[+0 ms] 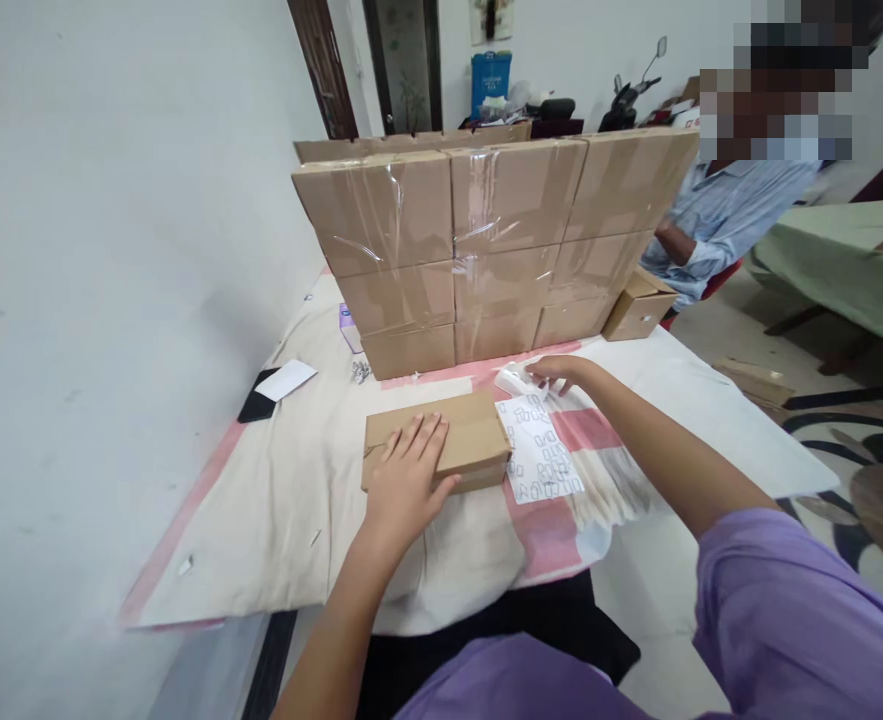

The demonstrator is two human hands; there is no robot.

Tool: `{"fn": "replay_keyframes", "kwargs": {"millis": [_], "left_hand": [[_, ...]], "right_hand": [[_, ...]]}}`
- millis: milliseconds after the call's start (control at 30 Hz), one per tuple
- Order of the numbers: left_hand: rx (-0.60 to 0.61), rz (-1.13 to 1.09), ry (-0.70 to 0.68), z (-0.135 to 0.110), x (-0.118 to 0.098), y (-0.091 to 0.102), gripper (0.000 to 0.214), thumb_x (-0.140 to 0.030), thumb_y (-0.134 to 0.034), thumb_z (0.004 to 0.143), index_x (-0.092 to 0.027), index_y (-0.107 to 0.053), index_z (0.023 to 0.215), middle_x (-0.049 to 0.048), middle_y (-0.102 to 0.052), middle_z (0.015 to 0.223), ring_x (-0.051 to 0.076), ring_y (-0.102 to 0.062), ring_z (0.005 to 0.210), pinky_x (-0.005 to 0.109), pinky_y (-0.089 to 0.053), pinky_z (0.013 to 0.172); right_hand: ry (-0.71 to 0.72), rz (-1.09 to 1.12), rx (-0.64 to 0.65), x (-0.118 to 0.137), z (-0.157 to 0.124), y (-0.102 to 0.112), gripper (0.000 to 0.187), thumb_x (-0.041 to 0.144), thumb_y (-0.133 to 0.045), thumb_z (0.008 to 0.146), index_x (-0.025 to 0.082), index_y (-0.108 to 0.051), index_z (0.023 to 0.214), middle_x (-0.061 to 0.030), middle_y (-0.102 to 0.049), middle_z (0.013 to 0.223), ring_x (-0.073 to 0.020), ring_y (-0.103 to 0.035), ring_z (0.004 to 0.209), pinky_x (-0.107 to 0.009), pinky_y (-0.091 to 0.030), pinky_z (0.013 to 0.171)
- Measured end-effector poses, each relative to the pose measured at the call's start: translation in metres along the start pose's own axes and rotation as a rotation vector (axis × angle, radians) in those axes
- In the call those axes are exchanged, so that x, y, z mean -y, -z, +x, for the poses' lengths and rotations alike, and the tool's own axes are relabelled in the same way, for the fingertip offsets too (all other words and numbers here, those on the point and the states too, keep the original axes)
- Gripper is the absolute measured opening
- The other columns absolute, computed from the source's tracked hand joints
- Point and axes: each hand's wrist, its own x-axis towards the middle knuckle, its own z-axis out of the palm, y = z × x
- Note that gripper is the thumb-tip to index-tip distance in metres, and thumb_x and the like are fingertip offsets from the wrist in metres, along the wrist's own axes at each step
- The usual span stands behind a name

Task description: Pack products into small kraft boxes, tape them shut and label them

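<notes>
My left hand lies flat, fingers spread, on top of a closed brown cardboard box on the cloth-covered table. Just beyond the box's right end, my right hand has its fingertips bent round the edge of a roll of clear tape. Part of the roll is hidden by those fingers. Below it, a white sheet with small drawn outlines rests against the box's right side.
Taped cardboard boxes form a wall across the table's back. A smaller box stands at its right end, near a seated person. On the left lie a white paper and a black flat object.
</notes>
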Motion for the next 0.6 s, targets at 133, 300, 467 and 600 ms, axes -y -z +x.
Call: {"fn": "replay_keyframes", "kwargs": {"millis": [133,300,467,600], "left_hand": [[0.002,0.056,0.004,-0.001,-0.002,0.004,0.066,-0.043,-0.058,0.096,-0.020,-0.041,0.156,0.0071,-0.044,0.161,0.030,-0.040,0.151,0.049,-0.037,0.122],[-0.015,0.052,-0.005,-0.001,-0.002,0.004,0.067,-0.044,-0.058,0.096,-0.019,-0.041,0.156,0.0075,-0.044,0.161,0.030,-0.040,0.150,0.050,-0.037,0.122],[-0.039,0.035,-0.009,0.000,-0.002,0.005,0.065,-0.042,-0.058,0.096,-0.017,-0.045,0.153,0.0081,-0.047,0.160,0.031,-0.043,0.149,0.051,-0.038,0.120],[-0.043,0.023,-0.006,0.000,-0.004,0.005,0.064,-0.042,-0.058,0.095,-0.017,-0.045,0.153,0.0088,-0.048,0.159,0.031,-0.043,0.148,0.051,-0.037,0.120]], "right_hand": [[-0.078,0.044,-0.015,0.003,0.002,-0.002,0.037,0.053,-0.073,0.083,0.019,-0.064,0.093,-0.0094,-0.065,0.085,-0.0236,-0.068,0.074,-0.035,-0.060,0.062],[-0.086,0.155,-0.053,-0.006,0.006,-0.012,0.032,0.047,-0.069,0.088,0.016,-0.060,0.095,-0.0058,-0.058,0.079,-0.0179,-0.061,0.057,-0.034,-0.058,0.050],[-0.009,0.282,-0.126,-0.020,0.002,-0.025,0.027,0.040,-0.068,0.090,0.015,-0.060,0.096,-0.0008,-0.057,0.069,-0.0127,-0.054,0.047,-0.033,-0.058,0.048],[0.025,0.344,-0.192,-0.026,0.006,-0.032,0.025,0.036,-0.072,0.091,0.014,-0.061,0.091,0.0020,-0.056,0.066,-0.0101,-0.053,0.048,-0.027,-0.054,0.048]]}}
